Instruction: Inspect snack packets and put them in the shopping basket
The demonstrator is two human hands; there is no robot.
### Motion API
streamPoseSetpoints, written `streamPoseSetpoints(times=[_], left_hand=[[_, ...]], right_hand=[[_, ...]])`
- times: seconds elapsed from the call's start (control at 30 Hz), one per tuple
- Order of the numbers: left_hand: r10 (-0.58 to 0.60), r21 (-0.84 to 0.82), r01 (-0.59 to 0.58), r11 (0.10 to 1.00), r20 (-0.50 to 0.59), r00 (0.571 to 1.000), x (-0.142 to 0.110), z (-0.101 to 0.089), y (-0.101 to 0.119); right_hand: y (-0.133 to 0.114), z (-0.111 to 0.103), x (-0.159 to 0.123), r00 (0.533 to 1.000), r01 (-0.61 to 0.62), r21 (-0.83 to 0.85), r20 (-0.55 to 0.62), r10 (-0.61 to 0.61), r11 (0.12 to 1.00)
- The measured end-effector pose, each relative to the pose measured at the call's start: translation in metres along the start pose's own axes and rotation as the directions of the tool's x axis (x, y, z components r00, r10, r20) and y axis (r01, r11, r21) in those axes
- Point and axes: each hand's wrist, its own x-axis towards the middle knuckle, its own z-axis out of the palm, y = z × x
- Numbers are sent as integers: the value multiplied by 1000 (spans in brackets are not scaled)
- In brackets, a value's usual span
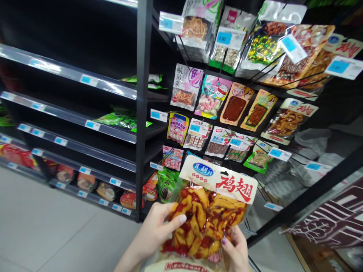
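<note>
Snack packet [210, 217], transparent, held in front of the shelves at the lower centre of the view: its pale header carries a blue oval logo and large red characters, and its clear body shows yellow-brown pieces coated in a dark red, glossy sauce. A pale band with red print crosses the lower end, partly cut off by the frame edge. The packet is tilted, header uppermost, its film creased and shining. The left hand [163, 226] grips the left edge, thumb extended over the front, the other fingers largely hidden behind. The right hand [236, 247] grips the lower right edge, thumb on the front, nail purple. The hands are apart, both closed on the packet, which spans the space between them. Beyond it, smaller hanging packets [185, 87] occupy rows of hooks with blue-and-white price tags [231, 37]. To the left, past a black post [144, 94], stand dark shelves bearing green packets [120, 119] and, lowest, round-lidded containers [106, 190], above a grey tiled floor [56, 226].
</note>
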Motion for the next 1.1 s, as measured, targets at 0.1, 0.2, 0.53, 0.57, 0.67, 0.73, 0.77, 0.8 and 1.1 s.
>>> streamPoseSetpoints(times=[0.1, 0.2, 0.53, 0.57, 0.67, 0.73, 0.77, 0.8, 1.1], left_hand=[[-14, -80, 15, 997, 9, 1000, 0, 2, 1], [-27, -147, 34, 989, 47, 999, 1, 2, 2], [-37, -188, 52, 981, 81, 996, 1, 2, 5], [-39, -191, 54, 980, 81, 996, 1, 2, 5], [-43, -181, 58, 982, 85, 996, 1, 1, 4], [-37, -167, 53, 984, 95, 995, 1, 1, 3], [-30, -162, 46, 986, 101, 994, 1, 0, 4], [-20, -160, 38, 986, 108, 994, 1, 0, 4], [-14, -294, 68, 953, 181, 983, 1, -2, 4]], right_hand=[[0, 1, 1, 1000, 7, -8, 1, -7, 1000], [0, 0, 1, 1000, 8, -38, -6, -8, 999], [-1, 1, 1, 1000, -4, -11, 21, 5, 1000], [-2, 1, 1, 1000, -8, -8, 22, 8, 1000], [-2, -1, 1, 999, -18, 0, 27, 18, 1000], [-2, -1, 1, 999, -21, -1, 26, 21, 1000], [-2, -1, 1, 1000, -21, -1, 23, 21, 1000], [-2, -1, 1, 1000, -20, -1, 18, 20, 1000], [-3, 1, 0, 1000, -11, -8, -5, 11, 1000]])
